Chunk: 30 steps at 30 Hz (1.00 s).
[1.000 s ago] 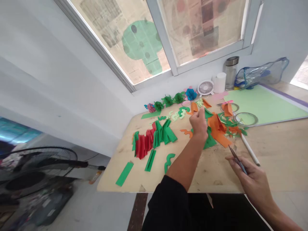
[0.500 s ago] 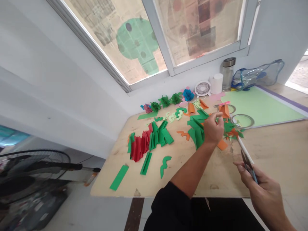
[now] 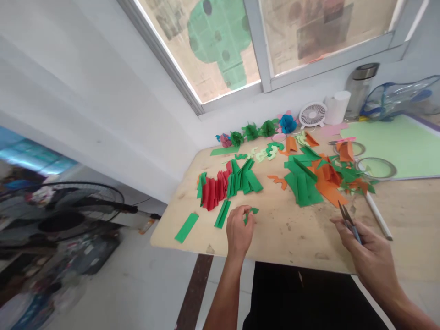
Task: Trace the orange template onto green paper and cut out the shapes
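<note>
My left hand (image 3: 239, 231) is over a wavy green paper cutout (image 3: 254, 211) on the table, its fingers loosely curled and thumb apart. The hand hides much of the cutout, which seems to lie where it was. My right hand (image 3: 369, 245) holds a pair of scissors (image 3: 349, 222) by the grey-blue handles, blades pointing up and slightly parted. Left of my left hand lie a folded green strip (image 3: 222, 214) and a flat green strip (image 3: 186, 228). Beyond it stand pleated red paper pieces (image 3: 215, 191) and pleated green paper pieces (image 3: 243, 178).
Green folded paper (image 3: 302, 185) and orange paper (image 3: 326, 183) pile up at centre right, beside tape rolls (image 3: 376, 167) and a white stick (image 3: 378, 215). Along the wall stand paper flowers (image 3: 250, 131), a small fan (image 3: 312, 114) and a bottle (image 3: 359, 91).
My left hand has moved left from the green and orange pile to the wavy green cutout. My right hand still holds the scissors. The view has shifted left.
</note>
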{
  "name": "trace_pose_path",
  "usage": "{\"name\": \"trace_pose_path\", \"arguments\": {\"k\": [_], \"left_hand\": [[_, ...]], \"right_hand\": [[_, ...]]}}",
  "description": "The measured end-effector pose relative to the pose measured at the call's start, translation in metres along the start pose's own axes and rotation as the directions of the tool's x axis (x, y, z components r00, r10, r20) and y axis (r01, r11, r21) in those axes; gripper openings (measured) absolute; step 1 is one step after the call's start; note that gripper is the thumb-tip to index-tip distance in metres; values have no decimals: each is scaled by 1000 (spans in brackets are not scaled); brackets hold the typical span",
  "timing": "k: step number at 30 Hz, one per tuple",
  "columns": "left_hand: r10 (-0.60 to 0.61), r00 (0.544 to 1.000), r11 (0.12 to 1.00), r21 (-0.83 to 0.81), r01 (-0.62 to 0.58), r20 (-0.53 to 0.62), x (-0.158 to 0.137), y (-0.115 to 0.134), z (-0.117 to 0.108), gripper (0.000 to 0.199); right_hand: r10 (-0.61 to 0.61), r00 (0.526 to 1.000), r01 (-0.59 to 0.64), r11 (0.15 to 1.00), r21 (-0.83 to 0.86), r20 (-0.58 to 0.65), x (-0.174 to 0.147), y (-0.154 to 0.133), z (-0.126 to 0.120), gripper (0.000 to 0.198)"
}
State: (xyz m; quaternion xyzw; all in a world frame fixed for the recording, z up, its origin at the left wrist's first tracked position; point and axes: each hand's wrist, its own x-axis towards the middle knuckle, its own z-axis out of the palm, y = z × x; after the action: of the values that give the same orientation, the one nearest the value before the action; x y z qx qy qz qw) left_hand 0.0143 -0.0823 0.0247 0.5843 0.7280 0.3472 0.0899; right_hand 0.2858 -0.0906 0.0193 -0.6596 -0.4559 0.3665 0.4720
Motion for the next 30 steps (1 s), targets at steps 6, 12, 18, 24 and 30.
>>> {"name": "trace_pose_path", "arguments": {"k": [6, 12, 18, 24, 30], "left_hand": [[-28, 999, 976, 217, 21, 28, -25, -18, 4, 33], [-21, 999, 942, 333, 31, -32, -21, -26, 20, 29], [-9, 989, 934, 353, 62, -150, -19, -38, 2, 25], [-73, 965, 917, 364, 164, -250, -17, -75, -29, 26], [-87, 940, 941, 282, 186, -329, -18, -92, -33, 15]], "right_hand": [[101, 995, -100, 993, -60, 24, -6, 4, 5, 40], [78, 997, -74, 983, -171, 21, -6, 6, 8, 45], [69, 997, -62, 975, -212, 30, -10, 4, 8, 38], [-14, 1000, 9, 969, -248, -22, -19, -10, 11, 26], [-20, 1000, 16, 982, -190, -19, -21, -18, 14, 23]]}}
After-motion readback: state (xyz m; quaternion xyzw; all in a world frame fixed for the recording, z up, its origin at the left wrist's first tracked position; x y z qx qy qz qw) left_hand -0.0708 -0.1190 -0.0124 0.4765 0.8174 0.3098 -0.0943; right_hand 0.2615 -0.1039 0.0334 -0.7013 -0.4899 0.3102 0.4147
